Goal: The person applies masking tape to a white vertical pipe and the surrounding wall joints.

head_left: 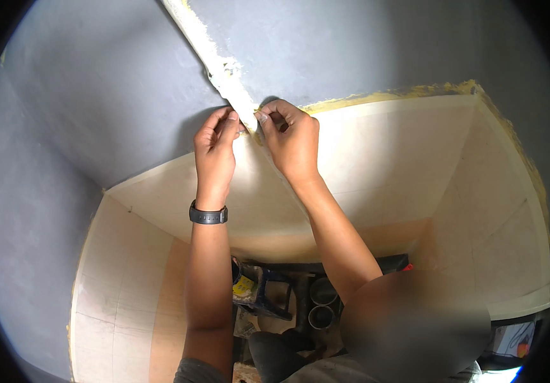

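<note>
A white, paint-smeared pipe [208, 54] slants down the grey wall to the top of the cream tiles. Both my hands are raised to it, one on each side, where wall and tiles meet. On the pipe's left side, my left hand [217, 137] has thumb and fingers pinched together by its edge. My right hand [293, 140] is closed on the other side, with thumb and forefinger pressed together near a small yellowish edge. What either pinch holds is too small or hidden to tell. A black wristband [208, 212] circles my left wrist.
Yellowish paint or filler [377, 99] edges the pale band along the tile top. Tiled walls [125, 268] stand at both sides. Below are a dark blue stool [276, 295], a can with a yellow label [244, 285] and round dark containers [321, 316].
</note>
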Tool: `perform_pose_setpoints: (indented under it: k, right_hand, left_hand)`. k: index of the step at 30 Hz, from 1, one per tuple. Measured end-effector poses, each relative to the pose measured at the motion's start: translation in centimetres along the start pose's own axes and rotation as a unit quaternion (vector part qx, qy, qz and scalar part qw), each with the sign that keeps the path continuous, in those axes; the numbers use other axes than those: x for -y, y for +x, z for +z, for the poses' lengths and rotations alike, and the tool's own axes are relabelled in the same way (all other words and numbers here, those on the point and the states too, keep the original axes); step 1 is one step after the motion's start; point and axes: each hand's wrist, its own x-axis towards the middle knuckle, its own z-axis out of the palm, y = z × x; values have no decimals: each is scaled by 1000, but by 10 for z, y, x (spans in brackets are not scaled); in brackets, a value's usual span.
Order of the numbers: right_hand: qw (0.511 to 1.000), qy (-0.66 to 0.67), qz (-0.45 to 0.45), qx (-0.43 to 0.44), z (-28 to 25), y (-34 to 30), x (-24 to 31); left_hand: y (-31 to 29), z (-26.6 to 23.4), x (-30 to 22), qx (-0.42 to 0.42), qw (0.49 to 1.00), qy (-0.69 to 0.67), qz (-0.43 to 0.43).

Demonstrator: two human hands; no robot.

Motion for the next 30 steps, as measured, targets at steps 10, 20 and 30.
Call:
perform_pose_setpoints:
  k: [10,20,30]
  right_hand:
    - [999,25,-31,24,-5,-5,-8]
    - [991,13,-92,93,-17,-11,-11]
    - [996,-61,-63,31,-25,-40,-10]
  left_hand:
    - [-4,4,1,-25,1000,-12,-6]
    - [-3,4,5,-26,998,-41,-30]
    - [-8,9,4,-44,998,-32,-37]
